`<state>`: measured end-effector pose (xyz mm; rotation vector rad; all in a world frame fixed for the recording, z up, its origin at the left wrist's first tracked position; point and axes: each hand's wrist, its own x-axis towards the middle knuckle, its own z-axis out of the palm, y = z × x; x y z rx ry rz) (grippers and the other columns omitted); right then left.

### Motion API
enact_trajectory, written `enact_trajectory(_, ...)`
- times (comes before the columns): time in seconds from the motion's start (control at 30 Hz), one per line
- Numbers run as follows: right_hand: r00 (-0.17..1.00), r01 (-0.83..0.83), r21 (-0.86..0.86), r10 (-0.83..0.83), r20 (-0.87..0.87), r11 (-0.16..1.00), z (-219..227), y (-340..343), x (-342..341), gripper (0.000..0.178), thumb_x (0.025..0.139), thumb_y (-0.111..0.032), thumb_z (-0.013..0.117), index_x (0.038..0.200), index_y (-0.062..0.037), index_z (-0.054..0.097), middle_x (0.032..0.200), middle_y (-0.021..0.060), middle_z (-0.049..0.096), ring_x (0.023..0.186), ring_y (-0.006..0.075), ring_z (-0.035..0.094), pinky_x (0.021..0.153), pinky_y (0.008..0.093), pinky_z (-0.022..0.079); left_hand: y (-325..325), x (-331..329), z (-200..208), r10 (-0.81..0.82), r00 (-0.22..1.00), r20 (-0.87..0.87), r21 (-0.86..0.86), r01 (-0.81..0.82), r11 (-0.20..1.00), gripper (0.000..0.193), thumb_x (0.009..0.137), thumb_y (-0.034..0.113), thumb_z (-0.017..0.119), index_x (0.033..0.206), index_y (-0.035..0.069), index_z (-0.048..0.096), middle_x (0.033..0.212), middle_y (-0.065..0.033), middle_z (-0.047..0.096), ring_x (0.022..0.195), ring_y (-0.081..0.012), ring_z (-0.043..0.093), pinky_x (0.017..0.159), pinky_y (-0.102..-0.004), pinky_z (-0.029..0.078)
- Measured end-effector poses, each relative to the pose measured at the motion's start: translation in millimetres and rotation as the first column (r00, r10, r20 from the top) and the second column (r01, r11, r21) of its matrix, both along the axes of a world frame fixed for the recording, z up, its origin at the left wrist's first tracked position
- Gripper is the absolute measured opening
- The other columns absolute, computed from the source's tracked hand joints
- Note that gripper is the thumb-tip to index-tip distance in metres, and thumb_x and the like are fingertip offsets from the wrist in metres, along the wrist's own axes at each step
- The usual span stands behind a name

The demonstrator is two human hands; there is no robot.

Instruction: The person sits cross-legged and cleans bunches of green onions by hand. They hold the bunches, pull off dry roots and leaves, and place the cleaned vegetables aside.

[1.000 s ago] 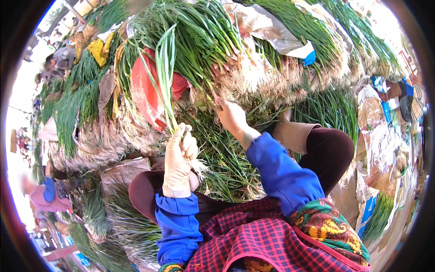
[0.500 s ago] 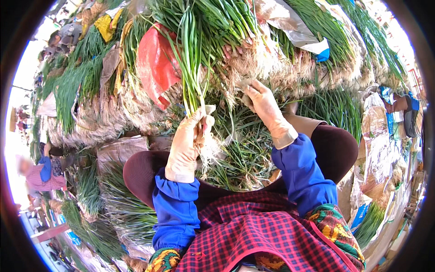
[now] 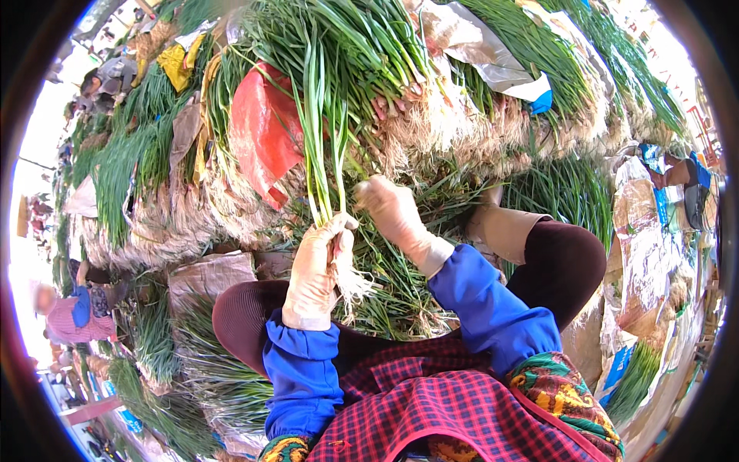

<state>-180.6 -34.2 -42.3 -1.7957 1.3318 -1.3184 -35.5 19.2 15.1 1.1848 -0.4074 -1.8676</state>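
Left hand (image 3: 314,273) is gripping a few green onions (image 3: 314,154), fingers curled tight: long leaves fanning away, pale stems, stringy white roots (image 3: 352,285) dangling beside the fist. Right hand (image 3: 391,209) is hovering nearby, fingers bent; can't tell if holding anything. Strewn greens (image 3: 404,281) are covering the ground; red plastic (image 3: 265,127) and a root-fringed heap (image 3: 373,46) are lying beyond.

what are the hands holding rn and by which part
The left hand grips a few spring onions by their pale lower stems, just above the roots. Whether the right hand holds anything cannot be told.
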Motion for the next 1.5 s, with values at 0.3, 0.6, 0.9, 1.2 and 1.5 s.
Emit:
enact_trajectory(0.3,0.482,-0.366,0.605,0.7,-0.527,0.707,16.0,11.7,-58.7,0.032,0.086,-0.032,0.05,0.106,-0.0083,0.057,0.069,0.0134,0.063,0.062,0.0275,0.062,0.057,0.0348,0.051,4.4,-11.2,13.3,0.204,0.951,-0.231,-0.19,-0.25,0.95,0.01,0.086,0.009,0.057,0.093,0.002,0.057,0.064,-0.0023,0.054,0.047,-0.0094,0.048,0.041,-0.0207,0.039)
enact_trajectory(0.6,0.809,0.361,0.286,-0.145,-0.57,0.888,42.7,-119.4,-87.2,0.03,0.094,-0.025,0.041,0.109,0.0002,0.048,0.076,0.0121,0.061,0.065,0.0234,0.061,0.055,0.034,0.05,-16.5,-14.0,-2.7,0.061,0.912,-0.405,-0.247,-0.173,0.954,0.017,0.093,0.023,0.049,0.095,0.006,0.052,0.059,0.0032,0.037,0.042,-0.007,0.031,0.039,-0.023,0.028)
enact_trajectory(0.9,0.935,0.176,0.164,-0.113,-0.336,0.971,103.8,-94.1,-84.4,0.037,0.088,-0.035,0.052,0.099,-0.0007,0.059,0.079,0.012,0.066,0.069,0.024,0.064,0.065,0.036,0.051,-5.1,-13.9,16.5,-0.125,0.787,-0.605,-0.442,-0.2,0.874,0.021,0.089,0.02,0.054,0.102,0.005,0.047,0.069,-0.0012,0.039,0.052,-0.0118,0.038,0.046,-0.0285,0.039)
enact_trajectory(1.2,0.779,0.259,0.052,-0.176,-0.601,0.965,38.5,-114.6,-113.7,0.024,0.078,-0.021,0.056,0.098,-0.0076,0.058,0.088,0.0205,0.061,0.082,0.0339,0.061,0.074,0.0418,0.049,-18.6,-20.7,12.6,-0.033,0.875,-0.483,-0.328,-0.146,0.933,0.015,0.09,0.014,0.051,0.079,0.009,0.042,0.066,-0.0003,0.037,0.043,-0.0066,0.028,0.034,-0.0207,0.024)
enact_trajectory(1.5,0.672,0.338,0.016,-0.229,-0.704,0.941,42.3,-149.3,-109.1,0.016,0.083,-0.016,0.052,0.09,-0.0049,0.061,0.084,0.0258,0.059,0.075,0.0375,0.061,0.067,0.0428,0.05,-18.7,-24.6,13.4,-0.151,0.902,-0.404,-0.39,-0.021,0.921,0.018,0.087,0.019,0.057,0.08,0.009,0.044,0.069,-0.003,0.046,0.039,-0.0064,0.033,0.033,-0.0201,0.025)
